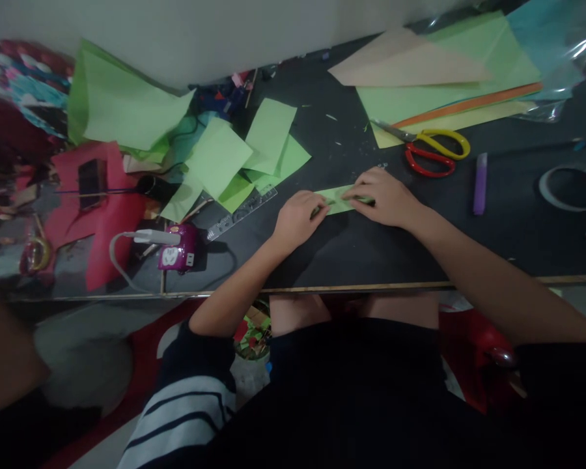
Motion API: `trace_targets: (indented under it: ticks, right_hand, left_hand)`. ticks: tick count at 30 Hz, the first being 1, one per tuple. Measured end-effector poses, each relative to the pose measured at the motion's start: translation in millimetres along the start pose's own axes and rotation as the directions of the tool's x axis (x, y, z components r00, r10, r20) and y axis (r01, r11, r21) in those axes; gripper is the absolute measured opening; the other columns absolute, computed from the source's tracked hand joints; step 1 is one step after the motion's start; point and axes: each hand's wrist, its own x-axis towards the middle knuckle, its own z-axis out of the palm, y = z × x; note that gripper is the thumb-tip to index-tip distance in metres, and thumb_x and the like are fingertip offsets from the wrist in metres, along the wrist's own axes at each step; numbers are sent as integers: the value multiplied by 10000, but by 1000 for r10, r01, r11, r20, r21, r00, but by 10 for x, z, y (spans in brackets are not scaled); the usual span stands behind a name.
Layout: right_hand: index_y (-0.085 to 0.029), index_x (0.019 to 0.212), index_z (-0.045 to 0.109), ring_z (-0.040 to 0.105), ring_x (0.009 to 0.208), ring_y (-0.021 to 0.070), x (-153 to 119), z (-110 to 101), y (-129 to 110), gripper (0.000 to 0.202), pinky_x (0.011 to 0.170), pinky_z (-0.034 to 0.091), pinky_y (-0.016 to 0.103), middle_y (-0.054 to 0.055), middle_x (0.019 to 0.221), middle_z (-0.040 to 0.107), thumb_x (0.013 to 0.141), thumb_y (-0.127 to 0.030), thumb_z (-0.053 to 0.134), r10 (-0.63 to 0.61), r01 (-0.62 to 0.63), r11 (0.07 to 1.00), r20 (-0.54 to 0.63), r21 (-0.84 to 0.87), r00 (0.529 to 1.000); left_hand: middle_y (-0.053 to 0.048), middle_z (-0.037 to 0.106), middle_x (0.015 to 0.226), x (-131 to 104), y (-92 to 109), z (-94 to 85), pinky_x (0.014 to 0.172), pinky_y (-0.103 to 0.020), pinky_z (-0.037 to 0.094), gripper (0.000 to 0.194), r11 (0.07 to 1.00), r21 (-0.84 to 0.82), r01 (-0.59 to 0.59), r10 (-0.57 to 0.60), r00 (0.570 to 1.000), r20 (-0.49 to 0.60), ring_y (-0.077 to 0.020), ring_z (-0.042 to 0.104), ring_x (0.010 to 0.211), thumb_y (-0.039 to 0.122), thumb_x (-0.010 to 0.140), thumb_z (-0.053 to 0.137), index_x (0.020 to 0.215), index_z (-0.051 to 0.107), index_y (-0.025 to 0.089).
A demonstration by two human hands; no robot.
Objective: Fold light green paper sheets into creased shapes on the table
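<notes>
A narrow strip of light green paper (pixel 340 198) lies on the dark table in front of me. At its left end my left hand (pixel 300 218) has its fingers curled closed on the paper. My right hand (pixel 381 198) pinches the other end, its fingertips pressed to the strip's upper side. Part of the strip is hidden under the fingers of both hands. Beyond my right hand lie scissors (pixel 434 148) with one yellow and one red handle. Several cut pieces of green paper (pixel 223 156) are heaped to the left, over a clear ruler (pixel 244 212).
A purple plug adapter (pixel 180 251) with a white cable stands near the front left edge. Red paper (pixel 112 215) lies farther left. At the right are a purple stick (pixel 480 184), a tape roll (pixel 542 187) and large coloured sheets (pixel 449 104). Another person's arm (pixel 7 345) shows at lower left.
</notes>
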Motion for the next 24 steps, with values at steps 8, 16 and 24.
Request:
trace_targets:
  ticks: [8, 16, 24]
  right_hand:
    - [-260, 1026, 840, 692, 870, 271, 33, 20, 44, 212, 820, 530, 415, 89, 923, 775, 993, -328, 641, 193, -191, 980, -21, 55, 981]
    - [-265, 974, 847, 632, 727, 218, 44, 69, 86, 178, 706, 517, 370, 58, 850, 771, 930, -352, 698, 210, -195, 969, -90, 151, 974]
    - [-261, 932, 854, 679, 791, 238, 22, 45, 37, 151, 747, 529, 388, 68, 892, 785, 910, -313, 714, 231, -214, 962, -88, 173, 969]
  left_hand:
    - [-60, 821, 971, 90, -45, 4, 899, -361, 589, 134, 988, -38, 147, -147, 989, 1, -227, 743, 973, 241, 1018, 671, 894, 717, 219]
    - [-49, 796, 972, 46, -25, 31, 898, -367, 575, 133, 987, -41, 153, -155, 987, -32, -214, 708, 944, 215, 1018, 653, 894, 702, 223]
    - [-65, 802, 1034, 17, -34, 48, 918, -369, 589, 98, 984, -45, 171, -173, 984, -38, -218, 714, 973, 184, 1023, 649, 976, 727, 223]
